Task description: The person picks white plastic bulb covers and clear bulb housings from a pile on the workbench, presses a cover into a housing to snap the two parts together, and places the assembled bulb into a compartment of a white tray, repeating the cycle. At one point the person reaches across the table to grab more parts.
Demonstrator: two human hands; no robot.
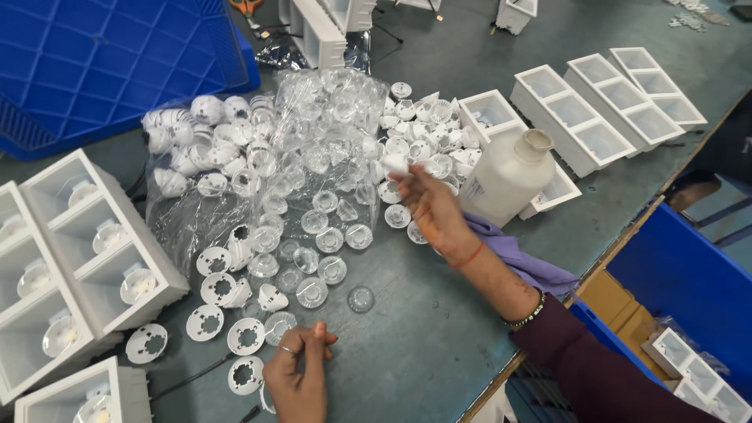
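My right hand (429, 207) reaches out over the pile of small white reflector cups (423, 133), fingers spread, with one small white cup seemingly at its fingertips. My left hand (299, 376) rests near the table's front edge, fingers curled around a clear lens piece, beside white ring-shaped holders (246, 335). Clear round lenses (313, 227) lie spilled from a transparent plastic bag (329, 102) between the two hands. A single clear lens (361, 298) lies apart, just right of the left hand.
White multi-cell housings stand at left (78, 258) and back right (603, 110). A white plastic bottle (509, 176) lies on a purple cloth (521, 258) beside my right forearm. A blue crate (110, 63) sits back left; blue bins (681, 274) lie beyond the table's right edge.
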